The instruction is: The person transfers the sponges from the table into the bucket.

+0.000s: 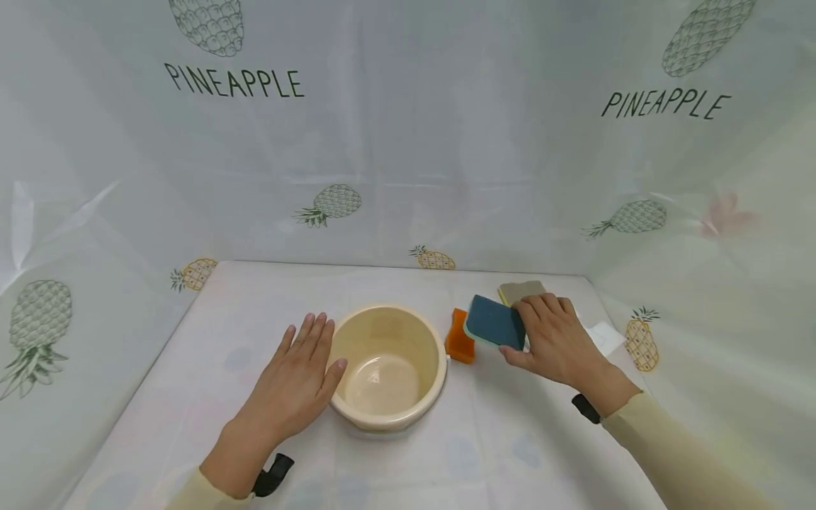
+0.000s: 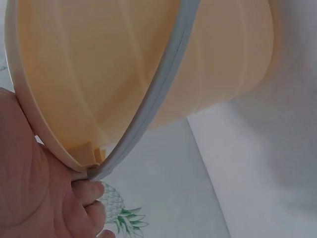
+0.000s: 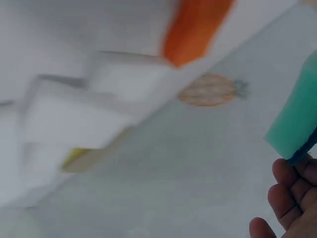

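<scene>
A cream plastic bucket (image 1: 390, 422) stands on the table, and its grey handle (image 2: 148, 99) hangs along the outside in the left wrist view. My left hand (image 1: 290, 382) lies against the left side of the bucket's rim with its fingers straight. My right hand (image 1: 553, 340) pinches a sponge (image 1: 494, 322) by its right end, above the table and to the right of the bucket. The sponge has a dark blue face and a teal green foam body (image 3: 294, 109). Below it, an orange sponge-like block (image 1: 459, 338) sits beside the bucket.
Behind my right hand lies a grey-and-yellow sponge (image 1: 521, 290). A white piece (image 1: 605, 338) lies near the table's right edge, partly behind the hand. Pineapple-print sheeting (image 1: 408, 142) encloses the table's back and sides.
</scene>
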Demonstrator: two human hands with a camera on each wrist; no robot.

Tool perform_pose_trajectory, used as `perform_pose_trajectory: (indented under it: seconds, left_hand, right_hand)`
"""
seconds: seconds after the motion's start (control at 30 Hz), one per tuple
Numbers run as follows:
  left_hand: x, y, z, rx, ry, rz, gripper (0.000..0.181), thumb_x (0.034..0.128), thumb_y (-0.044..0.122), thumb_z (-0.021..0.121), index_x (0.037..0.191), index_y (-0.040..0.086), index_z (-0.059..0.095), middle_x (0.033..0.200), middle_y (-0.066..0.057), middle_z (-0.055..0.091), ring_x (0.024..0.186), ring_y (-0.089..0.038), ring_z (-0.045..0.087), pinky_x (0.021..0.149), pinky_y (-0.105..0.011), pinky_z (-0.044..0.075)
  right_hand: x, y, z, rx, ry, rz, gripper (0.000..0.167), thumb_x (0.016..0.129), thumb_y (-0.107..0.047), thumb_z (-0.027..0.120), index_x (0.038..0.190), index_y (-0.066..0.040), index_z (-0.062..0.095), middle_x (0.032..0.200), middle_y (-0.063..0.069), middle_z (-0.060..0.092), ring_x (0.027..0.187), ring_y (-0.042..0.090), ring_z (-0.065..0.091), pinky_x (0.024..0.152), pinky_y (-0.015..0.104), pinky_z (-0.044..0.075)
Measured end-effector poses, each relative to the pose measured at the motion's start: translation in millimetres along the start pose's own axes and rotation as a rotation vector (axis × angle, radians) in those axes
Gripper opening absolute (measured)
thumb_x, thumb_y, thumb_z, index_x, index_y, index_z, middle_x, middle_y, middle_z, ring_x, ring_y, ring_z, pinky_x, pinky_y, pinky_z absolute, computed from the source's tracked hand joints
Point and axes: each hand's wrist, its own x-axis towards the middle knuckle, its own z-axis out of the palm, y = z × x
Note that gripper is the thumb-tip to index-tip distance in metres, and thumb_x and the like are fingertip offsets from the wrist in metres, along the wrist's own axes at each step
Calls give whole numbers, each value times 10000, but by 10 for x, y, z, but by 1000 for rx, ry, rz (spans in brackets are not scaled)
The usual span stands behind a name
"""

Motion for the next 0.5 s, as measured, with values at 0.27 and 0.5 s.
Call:
perform_pose_trajectory:
  seconds: [0.27,0.5]
  left_hand:
    - [9,-15,-52,-4,-16,-9,749,1141,524,302,1653,-21,265,1737,-198,229,1635,-371,157,1324,-573,127]
    - [25,-29,-47,-21,-10,-6,749,1138,525,323,1649,-21,278,1733,-201,241,1632,-376,165,1319,-583,139]
  right_hand:
    - [776,-587,-231,88,-16,-112,735,883,-661,642,1232,-15,641,1202,134,642,1101,330,542,914,489,430]
    - [1082,-1046,-114,88,-67,-224,715,870,-709,615,1203,-78,655,1135,52,642,1043,247,534,878,415,433]
